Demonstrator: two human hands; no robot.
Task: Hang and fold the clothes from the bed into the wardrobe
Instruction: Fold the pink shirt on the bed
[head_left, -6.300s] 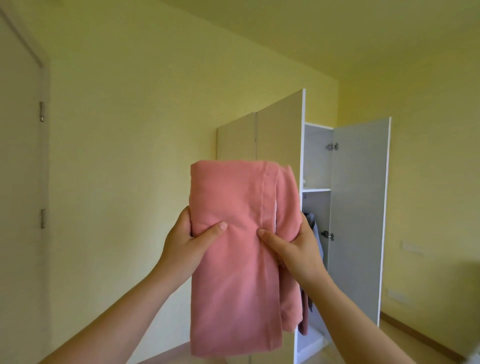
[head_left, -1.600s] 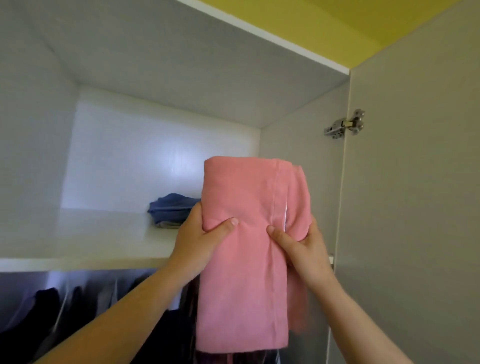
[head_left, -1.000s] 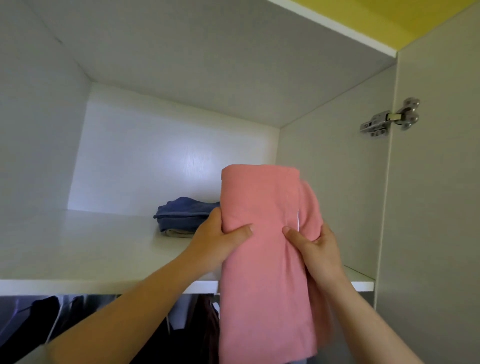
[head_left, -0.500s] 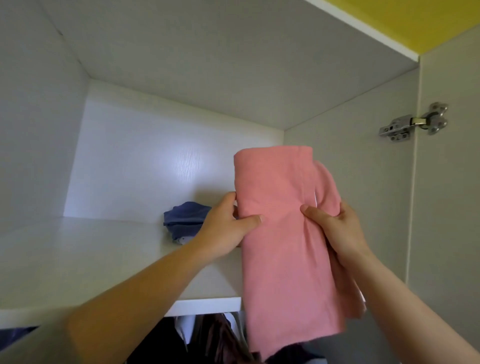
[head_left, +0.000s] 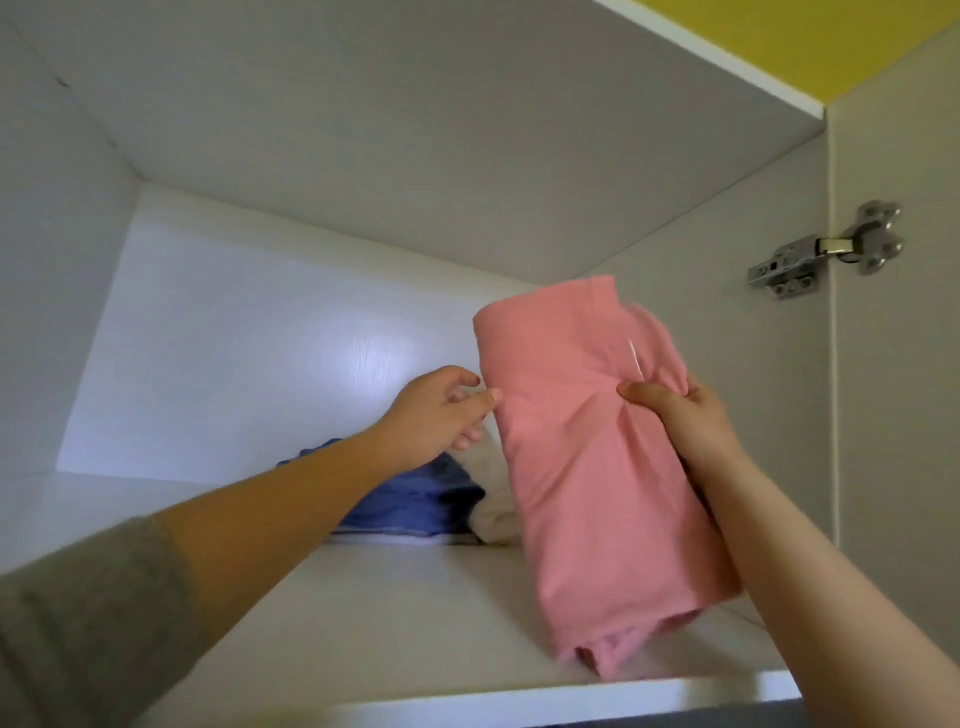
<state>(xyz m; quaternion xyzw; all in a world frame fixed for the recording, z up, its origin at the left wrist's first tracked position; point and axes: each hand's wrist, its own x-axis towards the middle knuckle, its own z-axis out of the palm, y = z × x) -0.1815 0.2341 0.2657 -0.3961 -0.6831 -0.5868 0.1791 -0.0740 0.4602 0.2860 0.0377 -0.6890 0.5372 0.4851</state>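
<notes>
The right hand clasps the folded pink garment at its right edge, thumb across the front, fingers behind; the left hand lies loose just beside the cloth's left edge, thumb tip at or almost at it, clasping nothing that I can see. The garment stands tilted in the wardrobe's top compartment, its lower end down on the shelf close to the front lip. The step looks to be laying it flat; best to tip the top backward and lower it in one piece, the free hand flat against it so the fold does not spill (the bottom hem already sags a little). A blue folded piece and a cream one sit just behind and to the left, touching each other; the pink one should land beside or atop them, not shove them. The side wall is near on the right; the shelf runs wide to the left; the front lip is the edge to mind.
</notes>
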